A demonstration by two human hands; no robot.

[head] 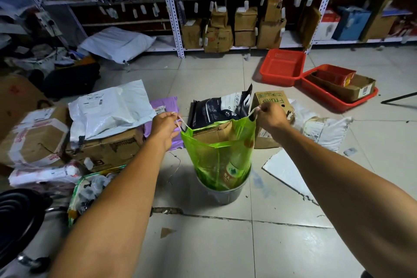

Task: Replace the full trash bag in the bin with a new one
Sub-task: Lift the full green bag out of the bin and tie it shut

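While both arms are reaching forward over the tiled floor (203,244), the left hand (164,128) is pinching one pale drawstring (182,123) of the green trash bag (220,156), its grip closed tight around the cord. The right hand (269,117) is doing the same on the other side, its grip closed on the second drawstring loop (253,111). The bag is hanging stretched between the two hands, its lower part sitting inside the grey bin (223,194) and its upper part standing well above the rim. Folded cardboard (214,133) is showing at the bag's open mouth, and a bottle with a green label (232,170) is showing through the translucent plastic lower down. The bin is standing on the floor, between a stack of cardboard boxes (106,146) topped with a white mailer (108,110) on the left and a white flat panel (286,169) on the right. Just behind the bag, a dark pouch (221,108) and a printed carton (273,99) are lying on the floor. Farther back, two red trays (282,66) are sitting near the metal shelving (176,18).
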